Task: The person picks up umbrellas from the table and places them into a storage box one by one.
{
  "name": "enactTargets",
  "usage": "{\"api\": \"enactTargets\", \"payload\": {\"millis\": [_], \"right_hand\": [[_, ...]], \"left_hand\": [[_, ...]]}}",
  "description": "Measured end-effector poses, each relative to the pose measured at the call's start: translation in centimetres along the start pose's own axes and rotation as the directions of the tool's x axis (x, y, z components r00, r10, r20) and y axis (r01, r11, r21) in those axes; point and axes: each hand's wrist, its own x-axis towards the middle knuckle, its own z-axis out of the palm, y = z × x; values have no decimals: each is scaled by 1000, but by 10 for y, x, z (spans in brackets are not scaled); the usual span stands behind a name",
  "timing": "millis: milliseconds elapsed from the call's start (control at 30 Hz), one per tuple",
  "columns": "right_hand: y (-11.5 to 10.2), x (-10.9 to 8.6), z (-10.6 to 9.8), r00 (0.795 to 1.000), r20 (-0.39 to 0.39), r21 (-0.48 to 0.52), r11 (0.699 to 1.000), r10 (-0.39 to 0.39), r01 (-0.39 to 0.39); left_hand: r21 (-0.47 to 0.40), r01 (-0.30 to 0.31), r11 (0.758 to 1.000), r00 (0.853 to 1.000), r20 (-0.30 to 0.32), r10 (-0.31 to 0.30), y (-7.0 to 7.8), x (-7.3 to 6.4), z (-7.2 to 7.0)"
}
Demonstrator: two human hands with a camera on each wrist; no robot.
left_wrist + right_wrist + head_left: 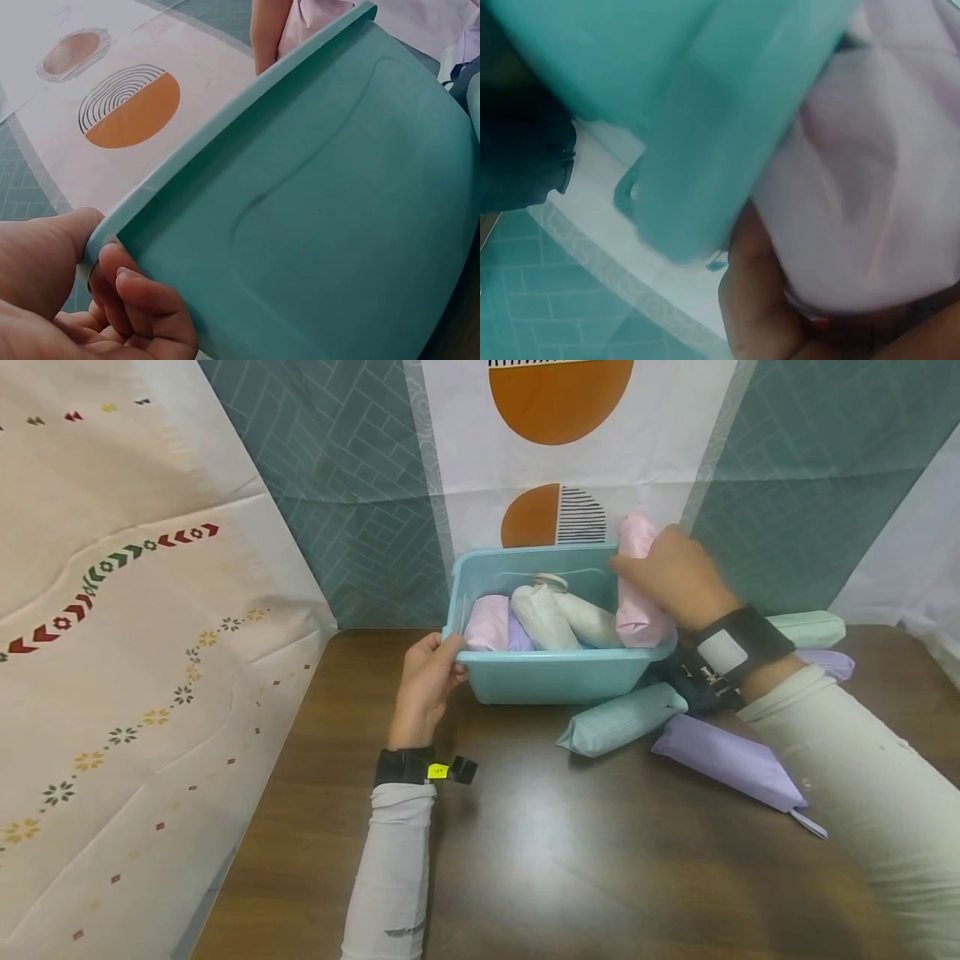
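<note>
A light-blue plastic bin (555, 681) stands at the back of the table. My left hand (429, 681) pinches its left front corner, thumb over the rim and fingers curled beneath, as the left wrist view shows. At the bin's right end my right hand (675, 575) grips a pink folded umbrella (636, 602), held upright with its lower end inside the rim. Close up in the right wrist view, the pink fabric (870, 172) lies against the fingers. Inside the bin lie another pink umbrella (489, 622), a purple one (519, 633) and pale green ones (543, 618).
In front of the bin lies a teal folded umbrella (622, 720), beside a purple one (731, 760) with a wrist strap. A dark bundle (693, 681), a mint-green one (808, 628) and another purple one (828, 662) lie to the right. A patterned curtain (337, 510) hangs behind.
</note>
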Motion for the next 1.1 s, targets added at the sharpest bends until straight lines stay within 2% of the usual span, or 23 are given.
{"api": "enactTargets", "payload": {"millis": [267, 633, 833, 967, 1100], "right_hand": [[-5, 5, 4, 998, 46, -151, 988, 34, -27], [-13, 6, 8, 997, 78, -225, 974, 22, -4], [1, 10, 3, 996, 85, -240, 970, -28, 48], [11, 10, 2, 985, 117, -199, 969, -124, 145], [18, 8, 5, 970, 122, -183, 956, -210, 230]], "left_hand": [[-36, -3, 999, 1000, -1, 3, -2, 2, 0], [-47, -26, 999, 1000, 8, 27, -2, 1, 0], [-36, -17, 999, 1000, 13, 17, -2, 1, -1], [-17, -22, 1000, 1000, 11, 22, -1, 0, -2], [4, -25, 1000, 999, 20, 25, 0, -1, -2]]}}
